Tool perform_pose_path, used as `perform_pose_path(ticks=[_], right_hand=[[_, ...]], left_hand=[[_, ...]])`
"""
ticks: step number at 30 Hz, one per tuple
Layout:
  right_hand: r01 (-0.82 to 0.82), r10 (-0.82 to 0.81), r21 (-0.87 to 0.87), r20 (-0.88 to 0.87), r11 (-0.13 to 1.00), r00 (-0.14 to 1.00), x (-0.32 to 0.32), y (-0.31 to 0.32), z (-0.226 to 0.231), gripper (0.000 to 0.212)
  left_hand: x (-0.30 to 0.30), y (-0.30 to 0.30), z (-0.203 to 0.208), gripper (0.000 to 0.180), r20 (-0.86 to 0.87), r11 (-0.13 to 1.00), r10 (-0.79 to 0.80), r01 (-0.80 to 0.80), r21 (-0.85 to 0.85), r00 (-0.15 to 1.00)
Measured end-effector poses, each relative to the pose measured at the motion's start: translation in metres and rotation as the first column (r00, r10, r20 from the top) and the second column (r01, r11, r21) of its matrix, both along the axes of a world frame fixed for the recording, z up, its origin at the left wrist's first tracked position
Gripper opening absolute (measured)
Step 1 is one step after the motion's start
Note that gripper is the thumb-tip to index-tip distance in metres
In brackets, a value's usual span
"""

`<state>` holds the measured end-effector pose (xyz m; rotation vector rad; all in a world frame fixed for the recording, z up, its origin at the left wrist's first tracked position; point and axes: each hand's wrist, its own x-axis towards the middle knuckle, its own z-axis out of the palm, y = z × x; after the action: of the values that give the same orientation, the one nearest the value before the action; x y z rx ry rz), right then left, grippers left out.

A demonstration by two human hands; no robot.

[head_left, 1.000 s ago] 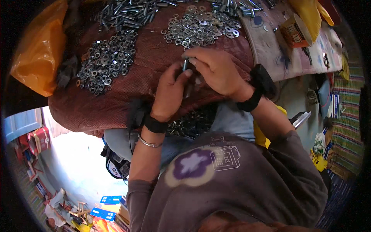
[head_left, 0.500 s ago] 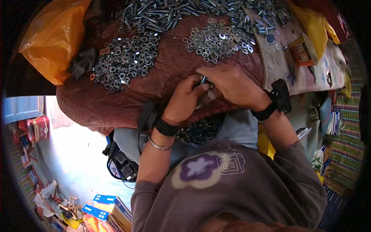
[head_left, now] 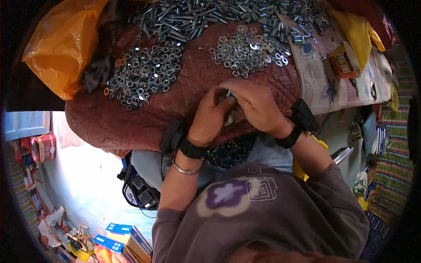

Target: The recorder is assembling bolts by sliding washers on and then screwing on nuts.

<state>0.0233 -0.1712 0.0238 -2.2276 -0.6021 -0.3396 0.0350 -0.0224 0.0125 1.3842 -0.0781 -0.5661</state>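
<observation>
My left hand [head_left: 208, 115] and my right hand [head_left: 258, 104] meet over the near edge of the cloth-covered table. Both are closed, fingertips together, around a small shiny metal bolt [head_left: 229, 93], of which only a bit shows between the fingers. Its lower part is hidden by my left thumb and right fingers. Beyond my hands lies a heap of washers [head_left: 239, 52], and farther left a heap of hex nuts [head_left: 147, 72]. A wide pile of metal bolts or sleeves [head_left: 180, 19] spreads along the far side.
An orange plastic bag [head_left: 61, 52] hangs at the far left. A paper cup [head_left: 344, 61] lies tipped on the pale cloth at right, beside a yellow cloth [head_left: 355, 30]. Dark metal parts [head_left: 232, 151] sit below the table edge between my legs. Cardboard boxes [head_left: 127, 236] stand lower left.
My right hand has turned and closed further over the bolt, so less of it shows. Its wrist has dropped slightly and moved left toward my left hand.
</observation>
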Motion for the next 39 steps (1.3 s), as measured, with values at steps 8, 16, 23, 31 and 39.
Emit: perform_pose_path(ticks=[8, 16, 23, 31, 39], right_hand=[[0.275, -0.071, 0.285, -0.566, 0.918, 0.821, -0.004, 0.018, 0.012, 0.023], [0.200, 0.022, 0.479, -0.417, 0.855, 0.909, 0.005, 0.016, -0.002, 0.024], [0.181, 0.124, 0.513, -0.505, 0.839, 0.854, 0.007, 0.006, 0.005, 0.025], [0.383, -0.382, -0.011, -0.113, 0.924, 0.917, 0.069, -0.055, -0.001, 0.018], [0.361, -0.316, -0.211, 0.222, 0.908, 0.923, 0.110, -0.052, -0.012, 0.018]], left_hand=[[0.002, 0.003, -0.011, 0.018, -0.029, 0.989, 0.011, -0.016, -0.147, 1.000], [0.003, 0.000, -0.015, 0.018, 0.395, 0.976, 0.169, -0.210, 0.064, 0.903], [0.000, 0.004, -0.007, 0.017, 0.158, 0.983, 0.151, -0.165, 0.078, 0.976], [0.005, 0.003, -0.006, 0.017, 0.045, 0.978, 0.208, -0.207, -0.019, 0.977], [0.007, 0.005, -0.002, 0.015, 0.007, 0.965, 0.257, -0.256, -0.056, 0.966]])
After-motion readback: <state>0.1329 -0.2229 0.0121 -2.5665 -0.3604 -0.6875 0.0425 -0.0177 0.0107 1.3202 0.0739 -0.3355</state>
